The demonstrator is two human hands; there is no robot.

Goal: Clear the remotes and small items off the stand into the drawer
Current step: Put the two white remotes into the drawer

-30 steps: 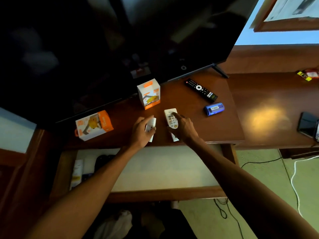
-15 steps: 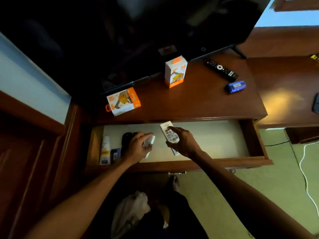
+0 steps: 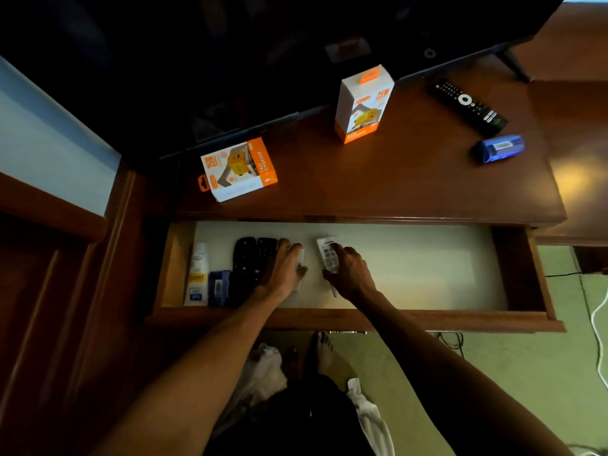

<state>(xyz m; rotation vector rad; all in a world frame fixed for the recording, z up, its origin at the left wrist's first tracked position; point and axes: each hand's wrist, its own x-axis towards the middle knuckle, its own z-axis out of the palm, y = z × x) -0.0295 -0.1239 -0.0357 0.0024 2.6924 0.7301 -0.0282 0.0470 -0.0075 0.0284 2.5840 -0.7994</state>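
The wooden drawer (image 3: 362, 319) under the stand (image 3: 378, 185) is pulled open. Inside it, my left hand (image 3: 284, 269) is closed over a small white remote (image 3: 300, 258), low on the drawer floor. My right hand (image 3: 348, 274) grips a white remote with coloured buttons (image 3: 327, 255) just to the right, also down at the drawer floor. On the stand lie a black remote (image 3: 467, 106), a blue item (image 3: 498, 148), an upright orange-and-white box (image 3: 363, 105) and a second such box (image 3: 238, 169) lying flat.
Two black remotes (image 3: 253, 264), a white tube (image 3: 197, 274) and a small blue pack (image 3: 218, 287) fill the drawer's left end. A dark TV (image 3: 263, 60) stands over the back of the stand. My feet (image 3: 320, 353) and white cables (image 3: 597, 324) are on the green floor.
Both hands carried the two white remotes from the stand's front edge down into the open drawer, reaching its floor. The view tilted down and left.
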